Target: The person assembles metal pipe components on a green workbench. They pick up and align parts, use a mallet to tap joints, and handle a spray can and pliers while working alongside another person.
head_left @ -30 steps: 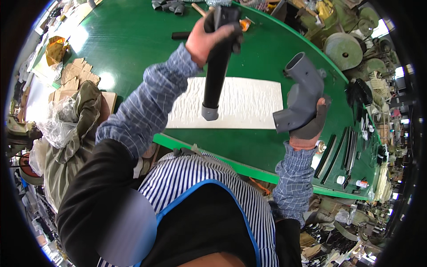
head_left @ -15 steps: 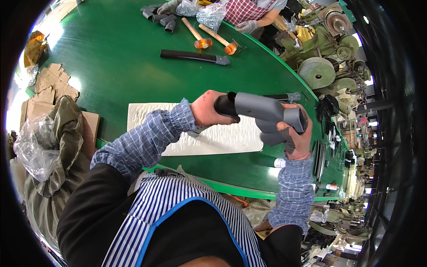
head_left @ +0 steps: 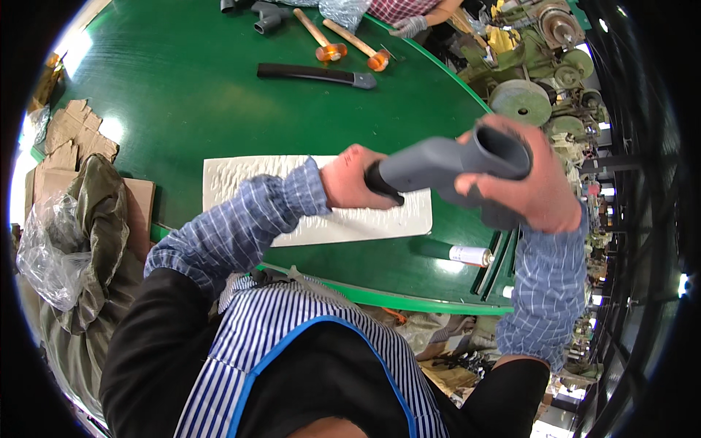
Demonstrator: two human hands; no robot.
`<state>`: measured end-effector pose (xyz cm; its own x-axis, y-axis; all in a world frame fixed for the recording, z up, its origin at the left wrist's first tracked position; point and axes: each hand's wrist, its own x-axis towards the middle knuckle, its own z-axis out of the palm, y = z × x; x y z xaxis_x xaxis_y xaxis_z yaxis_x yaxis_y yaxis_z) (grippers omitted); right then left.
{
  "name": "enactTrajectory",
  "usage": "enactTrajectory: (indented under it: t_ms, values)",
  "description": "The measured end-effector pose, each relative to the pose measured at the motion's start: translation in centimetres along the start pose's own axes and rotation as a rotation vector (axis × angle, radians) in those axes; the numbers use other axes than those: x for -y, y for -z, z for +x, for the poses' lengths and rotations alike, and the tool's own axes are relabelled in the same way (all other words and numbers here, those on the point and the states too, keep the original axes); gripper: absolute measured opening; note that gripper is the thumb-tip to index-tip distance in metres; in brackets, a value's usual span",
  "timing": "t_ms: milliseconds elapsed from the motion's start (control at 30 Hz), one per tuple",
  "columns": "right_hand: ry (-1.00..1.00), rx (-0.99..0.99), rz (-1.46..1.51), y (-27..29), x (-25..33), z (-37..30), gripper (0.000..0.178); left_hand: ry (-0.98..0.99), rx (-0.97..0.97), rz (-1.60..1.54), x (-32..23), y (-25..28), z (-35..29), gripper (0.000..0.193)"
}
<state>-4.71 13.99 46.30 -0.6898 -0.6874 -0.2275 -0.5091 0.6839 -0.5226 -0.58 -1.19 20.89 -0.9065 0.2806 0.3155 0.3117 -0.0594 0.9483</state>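
Observation:
Above a white rippled pad (head_left: pixel 241 193), I hold a grey plastic pipe fitting (head_left: pixel 423 164) in front of me. My right hand (head_left: pixel 544 193) is wrapped around its wide end, and the open mouth (head_left: pixel 504 152) faces up toward me. My left hand (head_left: pixel 352 179) is closed around a black tube-like piece (head_left: pixel 381 182) that meets the fitting's narrower end. How far the two parts overlap is hard to see. The right hand and the fitting's wide end are slightly blurred.
Two mallets (head_left: pixel 332 52) with orange heads and a black tube (head_left: pixel 310 73) with a grey end lie farther off. Near the right edge is a white can (head_left: pixel 471 255) beside dark strips (head_left: pixel 493 266). Cardboard (head_left: pixel 80 131) lies left. A co-worker's gloved hand (head_left: pixel 410 27) is at the far edge.
My right hand has swung right and upward with the fitting's wide end, whose mouth now shows more. My left hand stays nearly in place. The white can shows more fully.

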Motion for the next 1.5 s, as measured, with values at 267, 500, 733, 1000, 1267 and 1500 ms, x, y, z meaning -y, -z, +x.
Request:
enactTrajectory:
  t_ms: [267,500,733,1000,1267,1500]
  values:
    - [-0.033,0.025,0.101,-0.7,-0.2,-2.6,0.039,-0.669,-0.18,0.019,-11.4,0.7,3.5,0.106]
    - [-0.031,-0.025,0.137,-2.5,-1.8,-2.8,0.042,-0.594,0.128,0.54,-15.9,-2.1,7.8,0.052]
    - [0.072,-0.119,-0.066,-3.5,-2.0,-2.3,0.041,-0.533,0.238,0.032,-12.4,0.1,7.9,0.063]
    - [0.195,-0.314,0.253,-3.3,-2.6,-0.2,0.037,-0.045,-0.027,-0.11,-4.1,5.3,-1.1,0.067]
    - [-0.023,-0.377,-0.025,-14.0,-18.5,15.1,0.034,0.031,-0.789,-0.68,-0.1,19.8,-5.6,0.046]
    - [0.236,-0.084,-0.497,-26.9,-21.5,40.2,0.074,0.256,-1.081,-0.549,1.7,21.6,-6.2,0.044]
